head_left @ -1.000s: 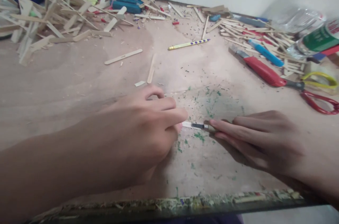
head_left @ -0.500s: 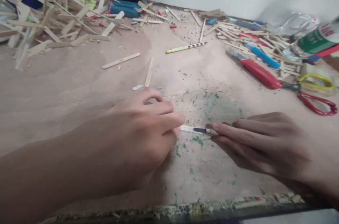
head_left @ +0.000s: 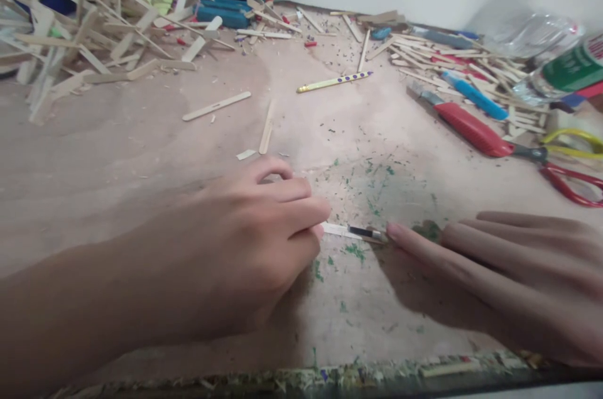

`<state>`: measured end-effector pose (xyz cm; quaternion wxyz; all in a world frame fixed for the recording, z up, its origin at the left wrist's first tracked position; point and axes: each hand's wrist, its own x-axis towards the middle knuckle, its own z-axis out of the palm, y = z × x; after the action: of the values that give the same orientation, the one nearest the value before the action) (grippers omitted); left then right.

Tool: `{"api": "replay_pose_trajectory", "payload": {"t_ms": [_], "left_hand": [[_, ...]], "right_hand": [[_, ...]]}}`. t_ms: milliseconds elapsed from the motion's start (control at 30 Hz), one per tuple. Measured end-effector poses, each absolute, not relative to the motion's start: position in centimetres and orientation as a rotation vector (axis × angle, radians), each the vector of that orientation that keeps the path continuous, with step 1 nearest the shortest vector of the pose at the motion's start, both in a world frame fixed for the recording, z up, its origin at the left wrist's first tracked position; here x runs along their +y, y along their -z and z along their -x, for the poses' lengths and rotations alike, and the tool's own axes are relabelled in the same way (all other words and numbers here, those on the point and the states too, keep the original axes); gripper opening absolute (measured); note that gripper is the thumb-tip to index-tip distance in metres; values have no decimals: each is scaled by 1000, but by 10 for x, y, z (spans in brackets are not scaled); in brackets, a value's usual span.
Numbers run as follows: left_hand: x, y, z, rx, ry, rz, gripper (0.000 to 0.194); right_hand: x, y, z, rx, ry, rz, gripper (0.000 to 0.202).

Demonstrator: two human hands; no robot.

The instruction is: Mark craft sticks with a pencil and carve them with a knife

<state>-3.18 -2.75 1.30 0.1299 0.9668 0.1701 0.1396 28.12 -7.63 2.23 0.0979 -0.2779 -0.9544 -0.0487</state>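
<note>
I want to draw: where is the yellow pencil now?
In the head view, the yellow pencil lies above and right of centre, beyond the left hand, near a wooden stick.

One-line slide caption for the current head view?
Left hand on a pale strip, right hand on a small tool overlapping it.

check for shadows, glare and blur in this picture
In the head view, dark shadow lies on the tabletop beside the right grip; in the head view, the thin tool looks soft-edged; in the head view, clear plastic glints, while the green label has lettering too blurred to read.
</note>
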Motion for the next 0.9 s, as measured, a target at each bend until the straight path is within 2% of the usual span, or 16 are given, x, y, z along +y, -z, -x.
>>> {"api": "replay_pose_trajectory", "payload": {"t_ms": [267,900], "left_hand": [[-30,-13,32,495,-382,-2852,32],[-31,-13,30,505,-350,-2850,34]], "right_hand": [[-77,-28,-283,-2857,191,734,41],[-70,-20,-270,-2803,144,786,28]]}}
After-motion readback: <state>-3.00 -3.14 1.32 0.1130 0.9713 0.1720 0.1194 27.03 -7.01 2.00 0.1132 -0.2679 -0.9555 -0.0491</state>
